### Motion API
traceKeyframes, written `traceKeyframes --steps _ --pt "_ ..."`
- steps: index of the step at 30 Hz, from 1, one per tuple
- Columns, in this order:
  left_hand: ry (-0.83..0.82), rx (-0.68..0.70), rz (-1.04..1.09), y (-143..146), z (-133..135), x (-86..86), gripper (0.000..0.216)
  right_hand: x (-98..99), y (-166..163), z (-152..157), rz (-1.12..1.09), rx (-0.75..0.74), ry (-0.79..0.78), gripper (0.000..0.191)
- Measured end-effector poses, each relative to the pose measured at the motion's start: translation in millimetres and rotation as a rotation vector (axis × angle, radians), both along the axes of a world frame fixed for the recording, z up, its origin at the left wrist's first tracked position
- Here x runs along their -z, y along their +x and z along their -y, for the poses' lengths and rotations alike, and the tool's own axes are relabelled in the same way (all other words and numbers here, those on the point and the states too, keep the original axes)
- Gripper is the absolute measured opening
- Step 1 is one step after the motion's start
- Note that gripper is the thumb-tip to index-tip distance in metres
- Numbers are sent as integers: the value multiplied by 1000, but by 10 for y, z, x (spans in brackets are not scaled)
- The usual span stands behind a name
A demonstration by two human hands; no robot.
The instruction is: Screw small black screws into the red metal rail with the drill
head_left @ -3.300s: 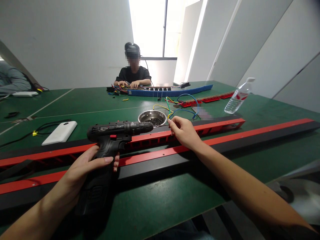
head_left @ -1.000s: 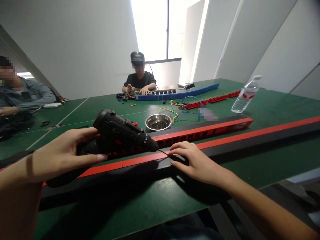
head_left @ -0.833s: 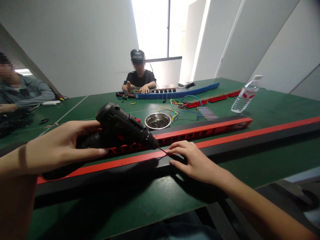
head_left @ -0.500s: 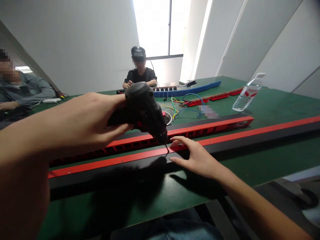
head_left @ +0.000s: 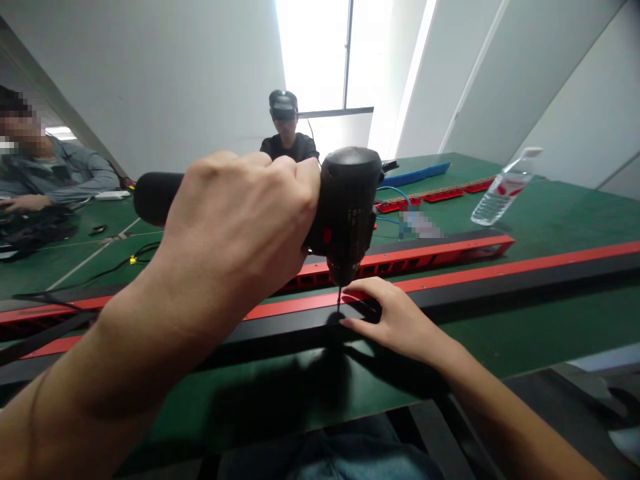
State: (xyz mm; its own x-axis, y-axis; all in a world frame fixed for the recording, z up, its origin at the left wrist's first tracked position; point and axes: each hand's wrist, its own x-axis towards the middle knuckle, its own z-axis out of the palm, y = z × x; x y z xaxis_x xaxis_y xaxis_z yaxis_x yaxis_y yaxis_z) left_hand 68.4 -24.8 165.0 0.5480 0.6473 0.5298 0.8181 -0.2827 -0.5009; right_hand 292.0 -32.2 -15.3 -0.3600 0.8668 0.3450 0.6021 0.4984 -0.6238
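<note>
Partly hidden in the left hand (head_left: 245, 213), the drill (head_left: 351, 193).

A labelled bottle (head_left: 503, 193) stands on the green surface (head_left: 565, 223). Beyond, a black-clad person (head_left: 293, 145) faces it near a window (head_left: 317, 57).

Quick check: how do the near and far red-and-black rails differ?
The near rail shows a black front side; the far rail shows a red one with openings. The near rail runs out of view on the right; the far rail's end shows there. The drill bit points down at the near rail, not the far rail. Both are long, red and black.
</note>
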Motion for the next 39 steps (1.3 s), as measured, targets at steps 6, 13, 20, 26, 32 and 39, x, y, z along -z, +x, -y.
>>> traceKeyframes --steps 6,13,20,26,32,39 --pt "-4 -40 37 -51 -39 23 27 -28 -13 11 39 -16 53 40" --pt "-28 -1 66 -103 -158 46 30 -16 -14 12 58 -24 81 38" --pt "-58 -7 72 -67 -103 14 33 -19 -5 4 49 -26 81 36" --pt "-62 8 68 -57 -68 25 31 1 69 68 100 -1 115 42" --pt "-139 38 37 -219 -95 10 38 92 829 65 383 161 217 68" --pt "-413 289 122 -600 -217 -71 38 117 1910 -85 617 296 178 68"
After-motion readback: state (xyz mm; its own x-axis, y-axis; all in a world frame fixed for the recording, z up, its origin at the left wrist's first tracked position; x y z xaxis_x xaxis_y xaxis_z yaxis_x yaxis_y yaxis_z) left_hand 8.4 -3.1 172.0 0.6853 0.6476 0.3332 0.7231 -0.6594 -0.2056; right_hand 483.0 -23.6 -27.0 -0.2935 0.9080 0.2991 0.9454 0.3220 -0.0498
